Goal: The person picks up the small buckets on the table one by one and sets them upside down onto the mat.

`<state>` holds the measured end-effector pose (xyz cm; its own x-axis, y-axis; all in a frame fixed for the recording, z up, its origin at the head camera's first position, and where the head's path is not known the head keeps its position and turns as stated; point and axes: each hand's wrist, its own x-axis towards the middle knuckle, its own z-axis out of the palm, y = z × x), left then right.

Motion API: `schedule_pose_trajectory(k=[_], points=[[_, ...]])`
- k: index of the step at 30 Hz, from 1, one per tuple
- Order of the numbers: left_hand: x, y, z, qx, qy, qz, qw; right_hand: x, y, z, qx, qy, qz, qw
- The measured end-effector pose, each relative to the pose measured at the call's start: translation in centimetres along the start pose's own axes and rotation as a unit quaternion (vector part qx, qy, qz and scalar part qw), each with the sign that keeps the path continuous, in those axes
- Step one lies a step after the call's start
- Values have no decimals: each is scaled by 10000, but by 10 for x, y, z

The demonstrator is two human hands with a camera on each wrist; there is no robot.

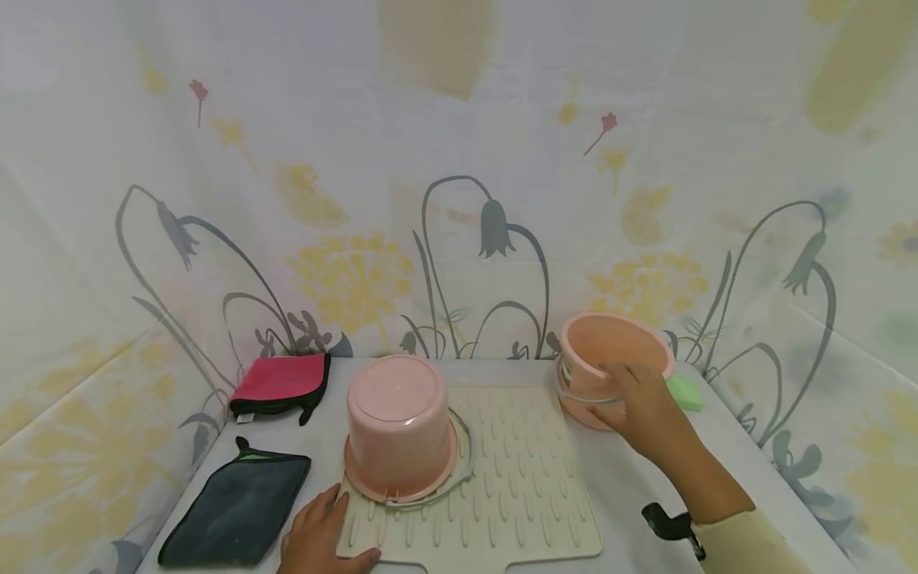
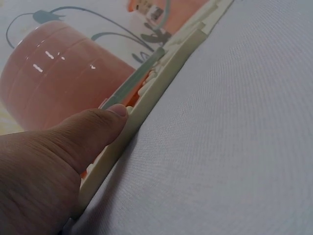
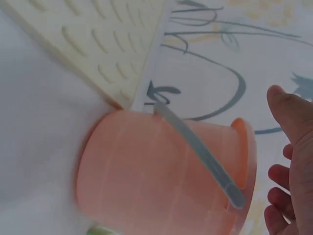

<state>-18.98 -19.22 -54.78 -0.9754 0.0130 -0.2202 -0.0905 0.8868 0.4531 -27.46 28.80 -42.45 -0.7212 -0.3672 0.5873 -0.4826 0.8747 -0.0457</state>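
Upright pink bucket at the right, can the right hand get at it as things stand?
Probably yes: the right hand is close beside the upright bucket, and the right wrist view shows nothing between them. The bucket's grey handle slants across its side, so it seems unlikely to block the way.

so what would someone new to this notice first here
Probably the upside-down pink bucket on the left part of the cream ridged board, with the left hand at the board's near left corner. Next might come the upright peach bucket at the back right, the right hand beside its rim. The bright pink, black-edged pad at the back left also stands out.
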Motion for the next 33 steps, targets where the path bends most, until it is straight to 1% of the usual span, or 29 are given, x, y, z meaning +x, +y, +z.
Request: schedule_pose_trajectory(k=[2, 3, 5, 8, 9, 11, 13, 15, 18, 20, 21, 23, 26, 33], points=[[-1, 0, -1, 9, -18, -45, 10000, 8, 10, 4, -215, 212, -353, 9989], [-1, 0, -1, 17, -30, -63, 10000, 11, 16, 7, -299, 381, -596, 9970], [-1, 0, -2, 33, -39, -83, 10000, 18, 24, 11, -429, 573, -928, 9931], [-1, 0, -2, 3, -37, -68, 10000, 27, 33, 17, -411, 726, -1146, 9899], [-1, 0, -2, -21, -39, -61, 10000, 29, 35, 19, -376, 706, -1121, 9905], [0, -1, -1, -40, -51, -48, 10000, 32, 37, 24, -337, 528, -932, 9937], [0, -2, 0, -82, -63, -44, 9999, 33, 38, 28, -312, 227, -659, 9971], [0, -2, 1, -98, -61, -15, 9999, 32, 39, 31, -440, -225, -319, 9983], [-1, -2, 2, -128, -36, 46, 9999, 29, 40, 33, -692, -940, 214, 9929], [-1, -2, 2, -129, -39, 58, 9999, 25, 40, 33, -845, -1304, 485, 9867], [-1, -3, 2, -111, -53, 43, 9999, 25, 41, 33, -870, -1408, 569, 9846], [0, -3, 2, -71, -84, -4, 9999, 24, 41, 33, -834, -1461, 635, 9837], [2, -3, 1, -24, -114, -70, 9999, 26, 41, 34, -788, -1459, 634, 9841], [1, -1, -2, -93, -50, -22, 9999, 30, 41, 35, -726, -1531, 772, 9825]])
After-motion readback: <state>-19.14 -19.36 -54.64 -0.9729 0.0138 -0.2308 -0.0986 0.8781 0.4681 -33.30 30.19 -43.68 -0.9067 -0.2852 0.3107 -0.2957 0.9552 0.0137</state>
